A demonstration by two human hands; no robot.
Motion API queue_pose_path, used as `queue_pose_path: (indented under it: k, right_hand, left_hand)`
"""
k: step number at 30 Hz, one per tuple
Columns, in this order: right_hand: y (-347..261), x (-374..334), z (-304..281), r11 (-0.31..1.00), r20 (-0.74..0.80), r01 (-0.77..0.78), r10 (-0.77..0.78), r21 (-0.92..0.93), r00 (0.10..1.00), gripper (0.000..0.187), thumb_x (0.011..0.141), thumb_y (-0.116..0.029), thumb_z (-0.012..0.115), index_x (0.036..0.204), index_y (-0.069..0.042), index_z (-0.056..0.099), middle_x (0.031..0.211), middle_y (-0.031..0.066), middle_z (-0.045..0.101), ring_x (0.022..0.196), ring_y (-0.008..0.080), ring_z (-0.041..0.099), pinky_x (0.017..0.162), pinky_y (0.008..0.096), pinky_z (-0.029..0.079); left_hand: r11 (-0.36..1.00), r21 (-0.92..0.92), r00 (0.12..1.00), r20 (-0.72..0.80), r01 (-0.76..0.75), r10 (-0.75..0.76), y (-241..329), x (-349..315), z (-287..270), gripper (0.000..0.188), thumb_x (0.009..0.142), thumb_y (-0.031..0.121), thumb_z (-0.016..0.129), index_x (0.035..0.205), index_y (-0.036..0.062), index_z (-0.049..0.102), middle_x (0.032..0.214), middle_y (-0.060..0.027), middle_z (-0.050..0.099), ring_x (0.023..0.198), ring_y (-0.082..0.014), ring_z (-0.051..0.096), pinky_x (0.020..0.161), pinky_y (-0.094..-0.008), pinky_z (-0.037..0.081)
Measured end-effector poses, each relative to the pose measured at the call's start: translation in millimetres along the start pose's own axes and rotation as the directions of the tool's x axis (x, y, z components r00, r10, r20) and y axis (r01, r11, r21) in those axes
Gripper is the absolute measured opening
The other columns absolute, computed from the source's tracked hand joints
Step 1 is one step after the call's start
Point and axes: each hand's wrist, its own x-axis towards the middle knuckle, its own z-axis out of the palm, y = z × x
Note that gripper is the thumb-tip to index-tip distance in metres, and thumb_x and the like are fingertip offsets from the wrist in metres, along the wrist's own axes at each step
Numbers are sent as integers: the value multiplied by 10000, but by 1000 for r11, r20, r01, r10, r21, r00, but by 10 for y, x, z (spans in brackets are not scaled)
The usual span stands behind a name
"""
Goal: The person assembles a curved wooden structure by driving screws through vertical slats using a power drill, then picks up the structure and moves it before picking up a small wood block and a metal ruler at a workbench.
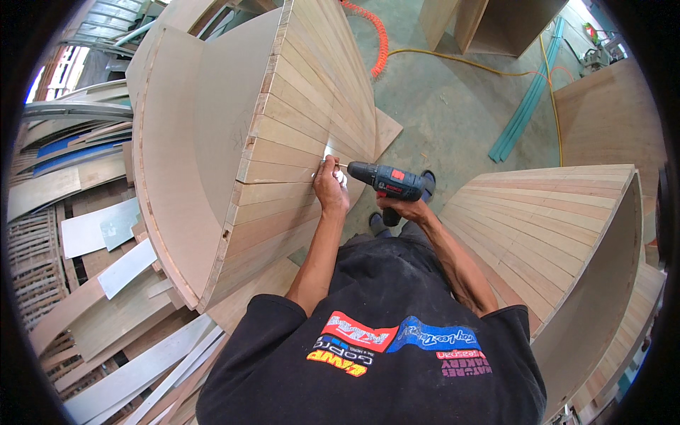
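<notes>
My right hand (404,206) is wrapped round the grip of a dark blue and black cordless drill (388,181) with red patches. Its chuck points left, and a thin bit reaches toward the curved slatted wooden piece (287,149) in front of me. Up against those slats, my left hand (330,187) has its fingers pressed together beside the bit. Something small and whitish (343,178) shows at its palm, but I cannot make out what it is. The exact spot where the bit ends is partly hidden by the fingers.
A second curved slatted piece (538,234) stands close at my right. Plywood offcuts and strips (106,304) are piled at the left. On the concrete floor (446,106) lie an orange coiled hose (379,35), a yellow cord (460,61) and green strips (528,95). An open wooden box (506,28) stands beyond.
</notes>
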Motion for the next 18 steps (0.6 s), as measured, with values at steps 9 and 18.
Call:
queue_pose_path:
  k: [9,18]
  right_hand:
    - [-86,12,37,999,-25,38,-38,3,999,147,739,-29,715,845,-61,619,744,-20,581,687,90,546,638,273,491]
    - [94,86,-23,999,57,31,-31,10,998,210,785,-112,756,953,-74,638,845,-16,617,778,100,564,715,277,505]
  left_hand:
    - [1000,-31,1000,13,-5,6,-7,13,-36,209,961,241,571,901,44,603,629,56,404,490,-45,340,432,-224,250]
    - [876,468,991,-3,119,-133,231,-613,-77,278,1007,267,479,943,37,621,626,84,343,506,-27,282,456,-226,221]
